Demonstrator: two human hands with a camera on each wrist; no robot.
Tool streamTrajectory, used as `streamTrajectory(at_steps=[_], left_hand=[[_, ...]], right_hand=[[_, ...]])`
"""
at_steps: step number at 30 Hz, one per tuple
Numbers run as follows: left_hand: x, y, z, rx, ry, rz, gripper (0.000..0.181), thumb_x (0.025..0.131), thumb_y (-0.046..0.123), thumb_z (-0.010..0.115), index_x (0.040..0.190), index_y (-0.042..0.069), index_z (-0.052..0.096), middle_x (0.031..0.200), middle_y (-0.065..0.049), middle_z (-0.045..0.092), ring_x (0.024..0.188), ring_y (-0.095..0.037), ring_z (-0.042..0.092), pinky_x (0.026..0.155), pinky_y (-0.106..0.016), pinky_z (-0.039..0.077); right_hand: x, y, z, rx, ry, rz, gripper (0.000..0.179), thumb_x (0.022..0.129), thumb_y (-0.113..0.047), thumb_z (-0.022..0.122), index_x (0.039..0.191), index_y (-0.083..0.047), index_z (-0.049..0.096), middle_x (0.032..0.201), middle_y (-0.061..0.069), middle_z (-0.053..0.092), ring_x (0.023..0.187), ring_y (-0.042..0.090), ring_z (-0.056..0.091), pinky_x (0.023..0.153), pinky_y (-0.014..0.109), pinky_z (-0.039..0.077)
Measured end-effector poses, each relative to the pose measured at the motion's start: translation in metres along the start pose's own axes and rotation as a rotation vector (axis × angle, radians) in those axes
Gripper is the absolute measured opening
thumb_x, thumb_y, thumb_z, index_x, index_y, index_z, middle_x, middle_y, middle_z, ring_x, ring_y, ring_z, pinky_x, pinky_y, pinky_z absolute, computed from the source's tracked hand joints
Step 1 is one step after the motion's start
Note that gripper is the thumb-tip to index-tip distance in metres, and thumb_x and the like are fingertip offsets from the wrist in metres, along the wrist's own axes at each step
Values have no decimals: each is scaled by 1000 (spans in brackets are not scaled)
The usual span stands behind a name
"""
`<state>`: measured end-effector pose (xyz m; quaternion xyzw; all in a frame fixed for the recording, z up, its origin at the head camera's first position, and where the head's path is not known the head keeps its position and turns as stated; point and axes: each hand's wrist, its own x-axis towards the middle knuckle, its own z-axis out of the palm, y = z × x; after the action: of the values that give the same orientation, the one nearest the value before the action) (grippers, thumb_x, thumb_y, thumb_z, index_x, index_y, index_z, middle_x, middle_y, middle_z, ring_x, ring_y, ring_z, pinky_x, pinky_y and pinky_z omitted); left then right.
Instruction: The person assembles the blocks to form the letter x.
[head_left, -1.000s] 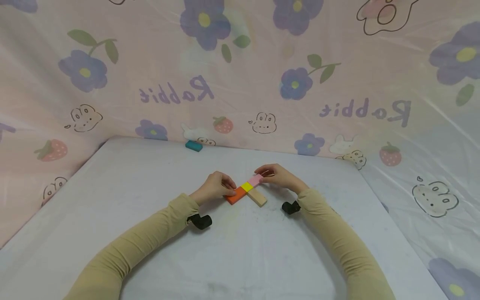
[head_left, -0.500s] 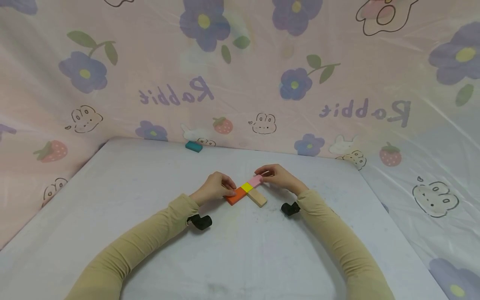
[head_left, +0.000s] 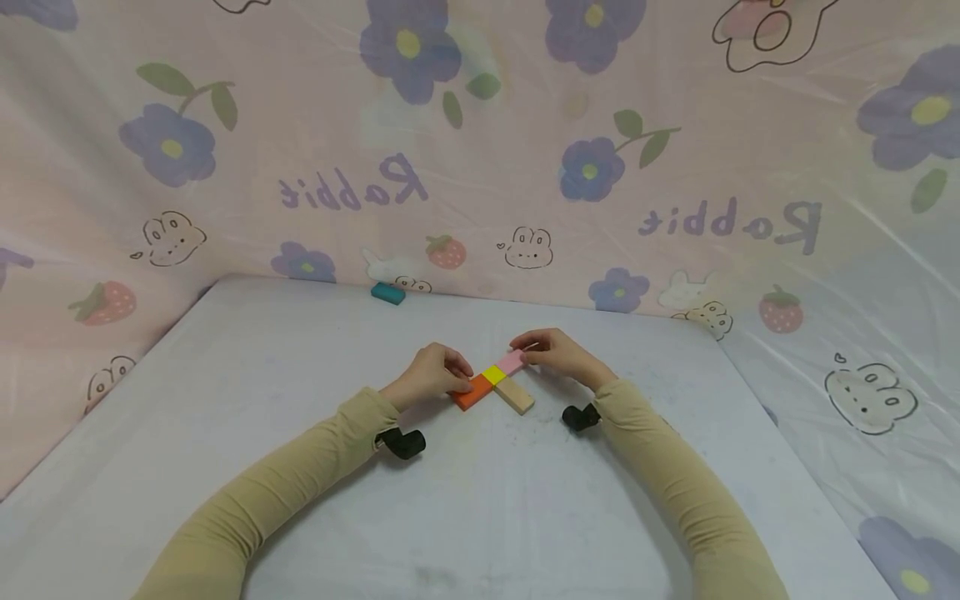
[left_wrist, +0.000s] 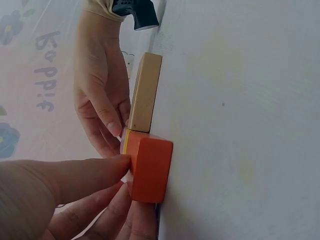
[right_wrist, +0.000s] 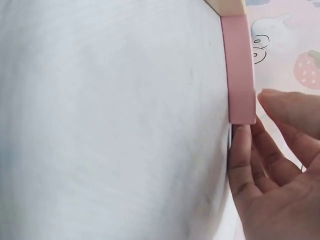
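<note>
Flat wooden blocks lie joined on the white table, as the head view shows. A yellow block (head_left: 494, 375) sits between an orange block (head_left: 474, 391) and a pink block (head_left: 512, 361). A plain wood-coloured block (head_left: 514, 396) runs from the yellow one toward the person. My left hand (head_left: 431, 372) pinches the orange block (left_wrist: 152, 167), thumb on its upper edge, fingers curled at its outer end. At the opposite end, my right hand (head_left: 558, 352) holds the pink block (right_wrist: 240, 70), with a fingertip against its end and the thumb by its top. Some fingertips are hidden behind the blocks.
Far back on the table, a teal block (head_left: 387, 292) lies beside the patterned curtain (head_left: 480, 167), which hangs behind and at both sides. Black wrist cameras (head_left: 403, 443) project beneath both sleeves, close to the table surface.
</note>
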<state>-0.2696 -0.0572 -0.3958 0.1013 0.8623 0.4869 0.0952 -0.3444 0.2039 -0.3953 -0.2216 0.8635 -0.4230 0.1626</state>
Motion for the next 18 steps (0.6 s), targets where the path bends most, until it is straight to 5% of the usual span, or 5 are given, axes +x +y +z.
streamTrajectory(at_steps=[9,18], left_hand=[[1,1,-9,-35,-17,0,32,79,16,80,105,2,69,86,-6,64,73,-19,61,65,-27,53],[9,-6,-41,52,60,142,45,78,21,81,116,1,65,103,-10,68,90,-20,63,75,-30,53]], right_hand=[[-2,-1,0,0,6,-14,30,93,-10,62,123,-4,63,123,12,60,105,26,56,88,33,47],[1,1,0,-21,7,-11,28,93,-9,62,121,-6,64,120,9,60,104,24,56,89,35,47]])
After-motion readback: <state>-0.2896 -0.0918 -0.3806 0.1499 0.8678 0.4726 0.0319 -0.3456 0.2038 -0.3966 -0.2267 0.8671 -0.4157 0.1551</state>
